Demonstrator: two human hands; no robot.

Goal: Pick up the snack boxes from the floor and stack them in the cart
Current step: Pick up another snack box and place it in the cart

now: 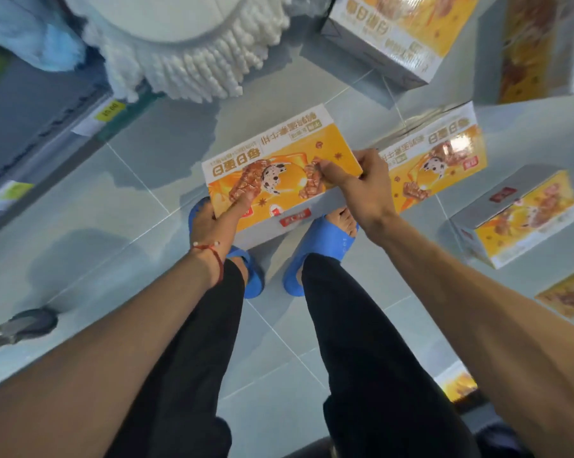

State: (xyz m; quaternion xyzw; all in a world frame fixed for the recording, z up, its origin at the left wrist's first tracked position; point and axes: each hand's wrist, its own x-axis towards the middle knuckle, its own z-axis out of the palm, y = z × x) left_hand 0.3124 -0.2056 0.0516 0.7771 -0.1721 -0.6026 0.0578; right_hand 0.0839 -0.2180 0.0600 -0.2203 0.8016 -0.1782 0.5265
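The left hand is gripping the near-left corner of the snack box, at about eight o'clock from the box's middle, thumb lying flat on the printed top and the other fingers hidden underneath, so they are clamping on the corner. The box is sitting just above the person's blue slippers, seemingly lifted off the tiled floor, its long axis running from eight o'clock toward two o'clock. The right hand is pinching the box's right end at about three o'clock, thumb on top, fingers curled over the edge. Both hands are bracketing the long axis, so the lift looks balanced. Farther right, a second box is lying just beside the right hand, and a third box is lying well out at four o'clock. No cart is showing, so I cannot tell which way it lies.
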